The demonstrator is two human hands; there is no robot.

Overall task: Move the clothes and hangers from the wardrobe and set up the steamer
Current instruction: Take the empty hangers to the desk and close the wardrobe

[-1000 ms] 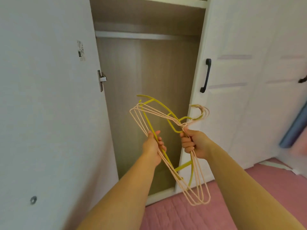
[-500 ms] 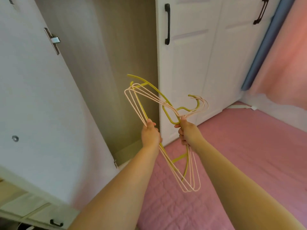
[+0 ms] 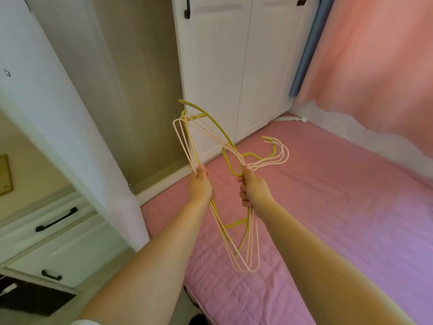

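I hold a bundle of hangers [image 3: 248,245] in front of me over the pink mat: several thin pale pink wire ones and a thicker yellow-green one. My left hand [image 3: 201,184] grips the bundle along one side bar. My right hand [image 3: 251,188] grips the necks just below the hooks [image 3: 278,153], which point right. Behind the hangers stands the open wardrobe [image 3: 131,90], its brown inside bare in the part I see. No clothes or steamer are in view.
The open white wardrobe door [image 3: 58,118] slants across the left. White drawers with black handles [image 3: 56,219] sit at lower left. Closed white doors [image 3: 234,66] stand behind; a pink curtain [image 3: 375,66] hangs at right. A pink quilted mat [image 3: 328,207] covers the floor.
My view has swung down and to the right, away from the wardrobe opening toward the pink mat and curtain. Both hands keep the same hold on the hangers.
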